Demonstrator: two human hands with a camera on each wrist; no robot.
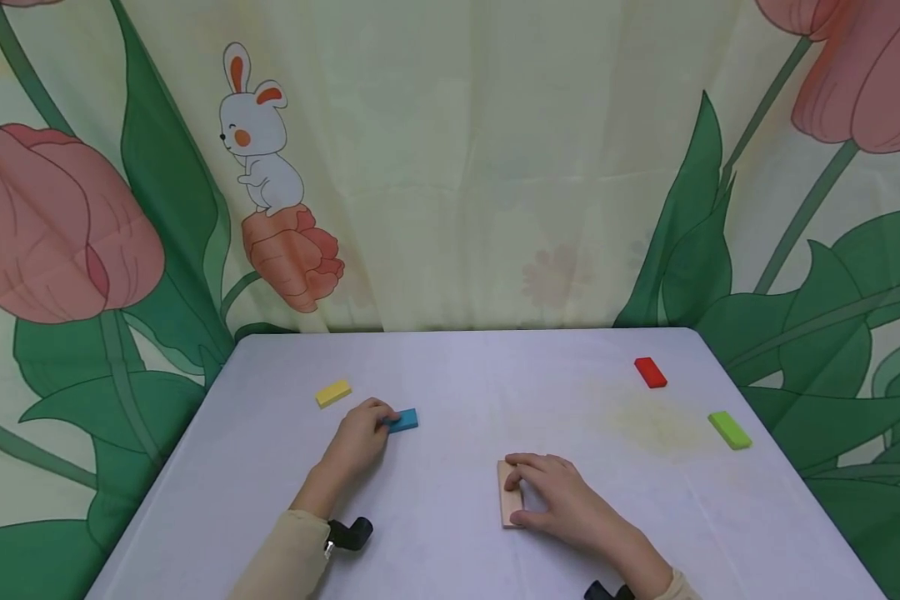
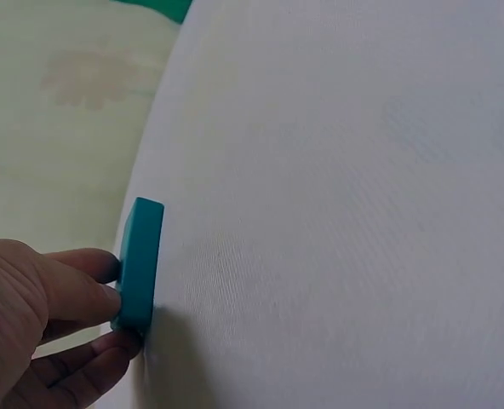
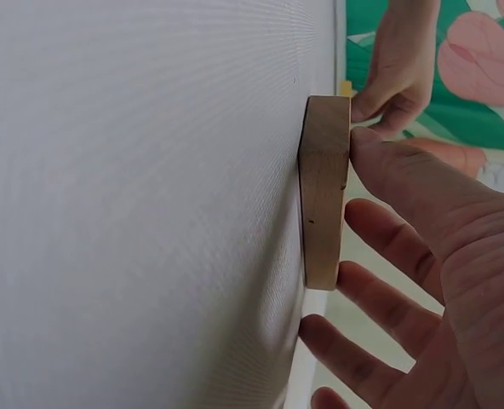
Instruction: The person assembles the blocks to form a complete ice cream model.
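being pinched near one end by left hand [image 1: 356, 437]: blue block [image 1: 405, 420], free end jutting past fingertips. right hand [image 1: 558, 504] being held with fingers apart, tips touching wooden block [image 1: 510, 505]; whether gripped cannot be told. blue block possibly being twisted askew, off-centre pinch being likely cause; wooden block possibly being skidded by uneven fingertip pressure. red block [image 1: 650, 372] and green block [image 1: 730, 430], beyond right fingers, being shown only by head view; dark speck on wooden block's side, by right wrist view.
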